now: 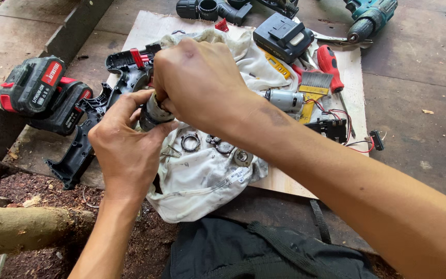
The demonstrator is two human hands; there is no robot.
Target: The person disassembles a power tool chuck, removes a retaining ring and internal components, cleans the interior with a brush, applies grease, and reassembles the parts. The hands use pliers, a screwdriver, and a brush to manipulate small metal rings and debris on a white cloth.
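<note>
An improvised outdoor repair spot, a makeshift workshop on weathered wooden planks [414,62]; bare soil and a log [21,227] lie near left; a plywood board [295,181] carries a stained white rag [202,181] strewn with small gears and rings; far right lie a teal cordless drill [370,15], a red-handled screwdriver [329,62] and a brush [313,88]; red-and-black battery packs [42,90] sit left.

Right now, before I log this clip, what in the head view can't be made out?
- Grey metal cylinder: mostly covered by the left hand and right hand.
- Teal drill: cut off by the top edge.
- Small rings on the white cloth: too small to identify.
- Black drill housing: partly behind the left hand.
</note>
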